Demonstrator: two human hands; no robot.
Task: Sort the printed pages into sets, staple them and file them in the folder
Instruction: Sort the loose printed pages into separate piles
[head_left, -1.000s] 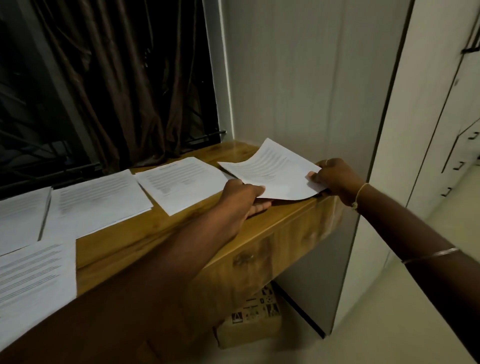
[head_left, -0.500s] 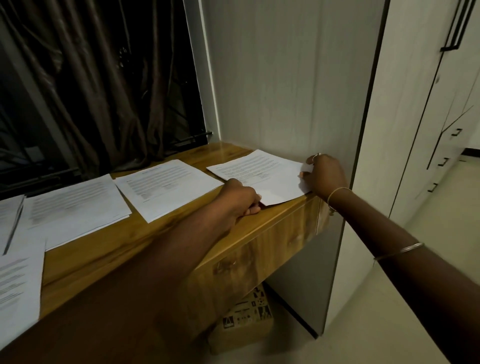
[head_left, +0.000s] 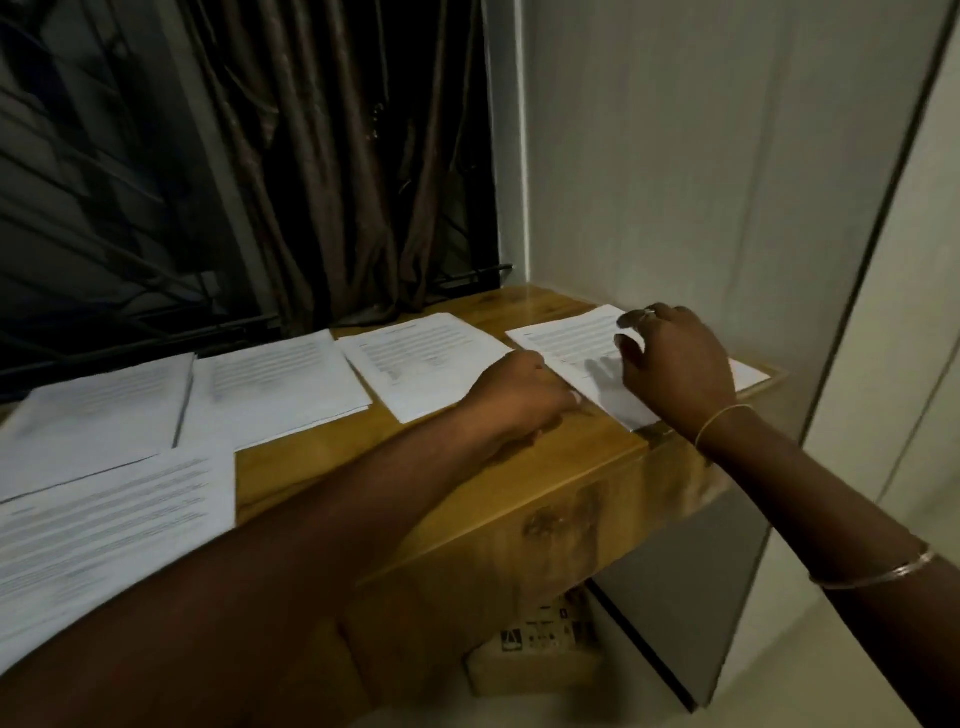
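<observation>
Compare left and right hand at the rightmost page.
Left hand is curled, resting on the desk at the rightmost page's left edge; right hand spreads loosely bent fingers above the page, casting a shadow. Right hand shows a ring and wrist thread; left hand shows neither. Both are at that page.

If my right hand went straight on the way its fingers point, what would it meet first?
Probably the rightmost printed page, just under the right hand, whose spread fingers slant away and leftward. If it cleared the paper, the curtain comes next; depth is unclear.
</observation>
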